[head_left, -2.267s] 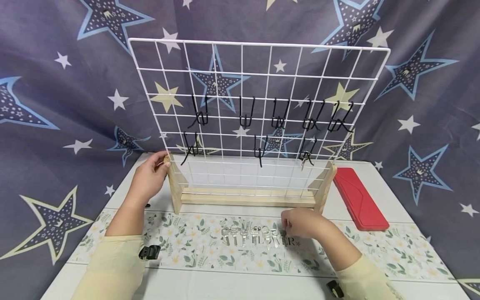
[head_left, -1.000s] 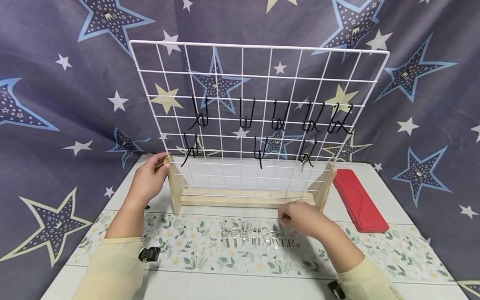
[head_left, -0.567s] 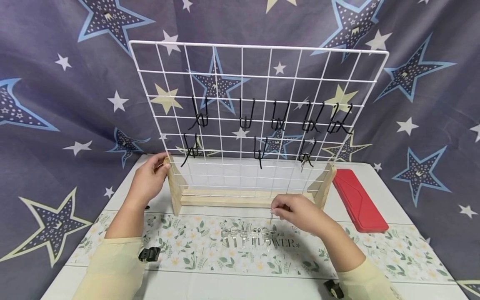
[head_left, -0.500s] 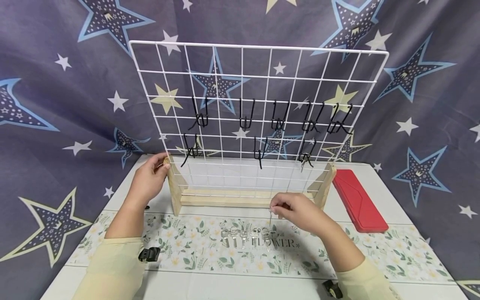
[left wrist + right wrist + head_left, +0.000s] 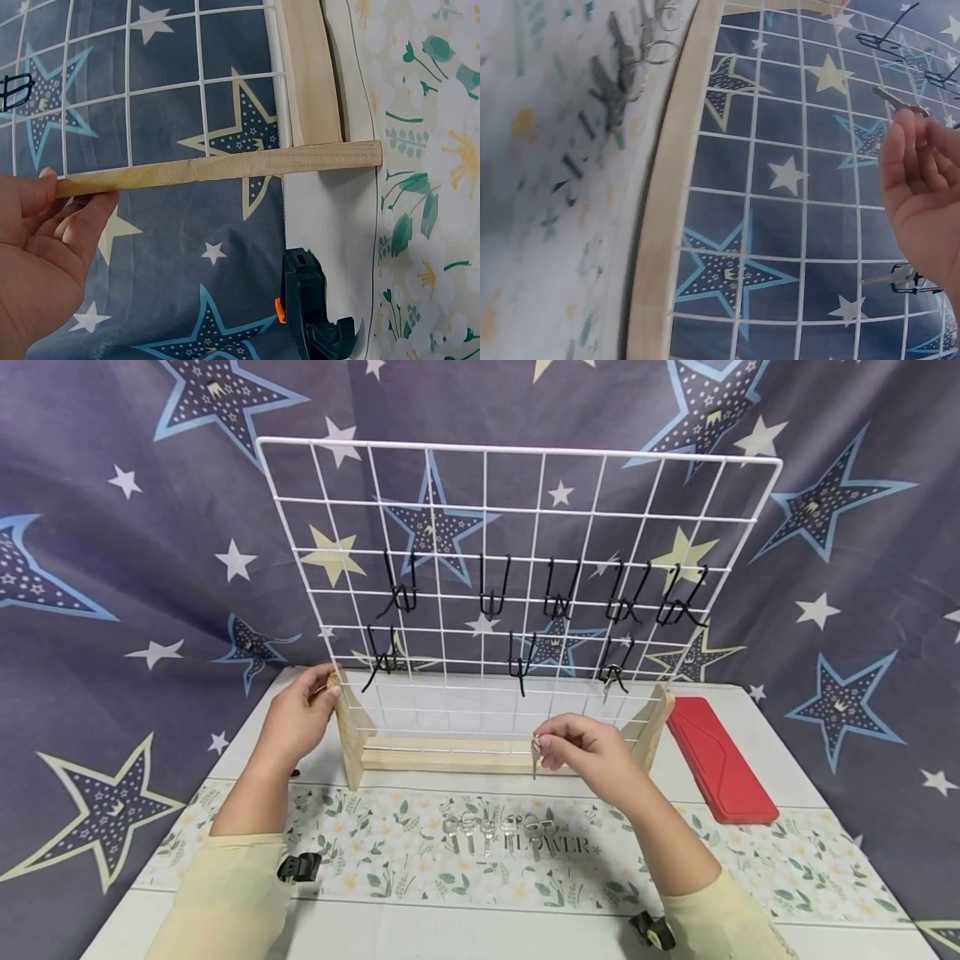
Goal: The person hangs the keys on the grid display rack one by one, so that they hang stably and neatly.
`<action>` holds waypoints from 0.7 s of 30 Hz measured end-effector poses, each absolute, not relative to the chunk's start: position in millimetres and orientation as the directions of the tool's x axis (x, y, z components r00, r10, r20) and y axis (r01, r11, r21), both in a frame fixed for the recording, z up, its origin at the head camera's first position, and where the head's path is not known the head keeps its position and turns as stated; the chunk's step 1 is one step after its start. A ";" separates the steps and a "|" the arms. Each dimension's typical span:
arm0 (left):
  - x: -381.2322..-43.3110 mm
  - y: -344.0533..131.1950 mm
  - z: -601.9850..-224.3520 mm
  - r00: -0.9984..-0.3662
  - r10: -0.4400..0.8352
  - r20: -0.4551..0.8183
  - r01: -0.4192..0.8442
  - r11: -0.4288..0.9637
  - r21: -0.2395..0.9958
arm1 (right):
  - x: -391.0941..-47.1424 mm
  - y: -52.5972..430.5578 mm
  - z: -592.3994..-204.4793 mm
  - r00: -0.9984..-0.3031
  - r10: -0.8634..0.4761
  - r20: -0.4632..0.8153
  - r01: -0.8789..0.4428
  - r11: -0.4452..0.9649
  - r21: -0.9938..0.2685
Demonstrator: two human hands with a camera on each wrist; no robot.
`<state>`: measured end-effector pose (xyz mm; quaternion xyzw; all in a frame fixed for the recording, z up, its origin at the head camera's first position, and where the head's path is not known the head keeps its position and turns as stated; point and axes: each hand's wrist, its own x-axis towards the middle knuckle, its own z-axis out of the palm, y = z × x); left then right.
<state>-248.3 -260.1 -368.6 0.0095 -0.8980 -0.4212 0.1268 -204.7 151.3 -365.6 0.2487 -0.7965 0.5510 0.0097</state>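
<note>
My left hand (image 5: 298,714) grips the upper end of the wooden side piece (image 5: 217,166) of a stand, thumb on one face and fingers on the other. Between thumb and fingertips, my right hand (image 5: 592,756) pinches a key (image 5: 535,760), which hangs down in front of the stand's lower part. The stand carries a white wire grid (image 5: 512,512) with two rows of black double hooks (image 5: 491,602). One key (image 5: 606,691) hangs from the lower right hook. Several keys with rings (image 5: 487,837) lie in a row on the floral strip; they look blurred in the right wrist view.
A red case (image 5: 723,760) lies right of the stand. The floral strip (image 5: 390,860) runs across the white table in front of it. A dark clamp (image 5: 315,307) with an orange part sits at the table edge on the left. Starry cloth (image 5: 187,610) hangs behind and at both sides.
My right hand has picked a key from the right end of the row and has raised it up and leftward to the stand's lower bar. The left hand stays on the stand.
</note>
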 end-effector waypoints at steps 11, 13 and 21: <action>-250.1 -261.8 -369.2 -0.966 -0.116 0.232 0.102 0.653 0.750 | -205.0 139.6 -340.8 -0.862 -0.342 0.376 -0.446 0.157 -0.881; -250.1 -261.6 -369.5 -0.965 -0.116 0.235 0.104 0.653 0.750 | -203.0 137.7 -336.3 -0.857 -0.337 0.390 -0.455 0.136 -0.880; -249.7 -261.1 -370.5 -0.964 -0.113 0.241 0.112 0.648 0.753 | -198.4 131.3 -322.4 -0.842 -0.320 0.435 -0.478 0.069 -0.875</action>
